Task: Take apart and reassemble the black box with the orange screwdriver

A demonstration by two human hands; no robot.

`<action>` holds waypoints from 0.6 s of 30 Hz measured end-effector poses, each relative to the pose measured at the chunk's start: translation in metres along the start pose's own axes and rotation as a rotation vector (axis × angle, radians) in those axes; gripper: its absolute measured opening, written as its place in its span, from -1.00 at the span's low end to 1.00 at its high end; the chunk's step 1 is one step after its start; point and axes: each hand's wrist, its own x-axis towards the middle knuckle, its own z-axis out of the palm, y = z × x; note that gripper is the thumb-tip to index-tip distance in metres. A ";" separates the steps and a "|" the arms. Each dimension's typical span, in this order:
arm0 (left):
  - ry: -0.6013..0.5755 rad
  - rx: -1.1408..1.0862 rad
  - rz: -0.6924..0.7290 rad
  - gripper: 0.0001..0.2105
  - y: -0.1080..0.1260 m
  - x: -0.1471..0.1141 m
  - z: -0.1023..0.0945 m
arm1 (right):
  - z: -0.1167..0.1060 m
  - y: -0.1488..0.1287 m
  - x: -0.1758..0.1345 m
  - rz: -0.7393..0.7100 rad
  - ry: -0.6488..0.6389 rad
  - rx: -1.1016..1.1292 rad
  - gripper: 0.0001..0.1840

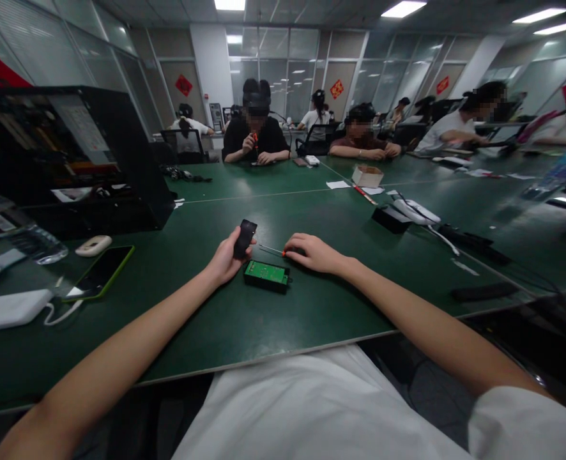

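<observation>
My left hand (pixel 226 257) is closed round a black plastic cover (pixel 245 239), held up at a tilt over the green table. Just below it lies an open black case (pixel 266 285) with a green circuit board (pixel 266 271) showing inside. To the right, my right hand (pixel 312 252) rests low at the table with its fingers curled on the orange handle of a screwdriver (pixel 272 249). The thin metal shaft points left toward the cover, apart from it. Most of the handle is hidden under my fingers.
A black computer case (pixel 72 160) with an open side stands at the left. Near it are a phone (pixel 101 273), a water bottle (pixel 24 233) and a white power bank (pixel 12 310). A small box (pixel 367 177) and a white power strip (pixel 414 211) lie beyond. Several people sit across.
</observation>
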 end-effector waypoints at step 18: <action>0.006 -0.007 -0.032 -0.72 0.001 0.002 0.000 | -0.005 -0.011 0.001 -0.080 0.057 0.011 -0.67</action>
